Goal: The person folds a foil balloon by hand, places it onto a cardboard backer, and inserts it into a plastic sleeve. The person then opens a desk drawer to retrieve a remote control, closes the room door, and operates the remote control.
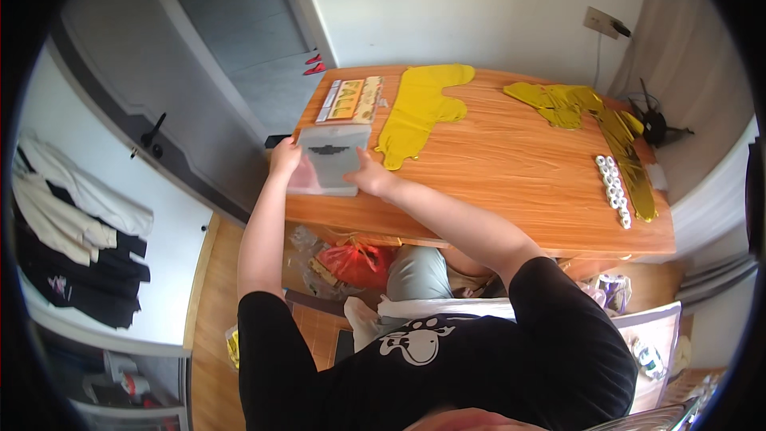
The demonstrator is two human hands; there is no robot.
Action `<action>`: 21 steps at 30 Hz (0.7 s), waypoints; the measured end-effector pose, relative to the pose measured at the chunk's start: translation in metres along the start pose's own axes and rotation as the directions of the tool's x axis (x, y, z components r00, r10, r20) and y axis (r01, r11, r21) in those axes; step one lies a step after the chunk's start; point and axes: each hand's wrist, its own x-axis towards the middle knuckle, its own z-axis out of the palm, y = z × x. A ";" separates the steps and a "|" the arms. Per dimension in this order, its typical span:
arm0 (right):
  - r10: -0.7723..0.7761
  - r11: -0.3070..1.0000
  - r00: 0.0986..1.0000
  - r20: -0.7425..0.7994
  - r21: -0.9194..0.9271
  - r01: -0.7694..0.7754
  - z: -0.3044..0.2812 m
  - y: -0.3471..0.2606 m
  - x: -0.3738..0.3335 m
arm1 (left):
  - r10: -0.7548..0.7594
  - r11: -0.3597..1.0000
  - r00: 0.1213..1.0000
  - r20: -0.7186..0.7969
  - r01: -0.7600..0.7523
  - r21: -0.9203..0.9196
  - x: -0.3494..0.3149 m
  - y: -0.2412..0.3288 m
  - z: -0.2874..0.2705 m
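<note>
At the left end of the wooden table lies a flat, see-through grey plastic packet (335,152) with a dark mark printed on it. My left hand (286,157) is closed on its left edge. On the opposite edge, my right hand (372,174) pinches the packet with the thumb on top. Just beyond it are printed cards or packs (351,102) in orange and cream. A flat yellow foil piece (413,116), like an uninflated foil balloon, rests to the right of the packet.
Crumpled golden foil (610,132) trails along the table's right side. Beside it, several small white rolls (611,187) stand in two rows, near a black fan-like object (656,122). A red plastic bag (355,262) sits under the front edge. A grey door (152,72) is at left.
</note>
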 end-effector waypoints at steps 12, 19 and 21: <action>-0.132 0.958 0.991 0.005 -0.258 0.129 -0.186 0.077 -0.110 | 0.245 0.962 0.967 -0.066 -0.234 0.143 -0.041 0.081 0.011; -0.197 0.546 0.796 -0.573 -0.738 -0.396 -0.417 0.128 -0.156 | 0.714 0.701 0.699 0.054 -0.711 -0.058 -0.123 0.280 0.076; -0.212 0.511 0.786 -0.581 -0.751 -0.417 -0.445 0.146 -0.161 | 0.812 0.580 0.564 0.152 -0.808 -0.105 -0.147 0.325 0.101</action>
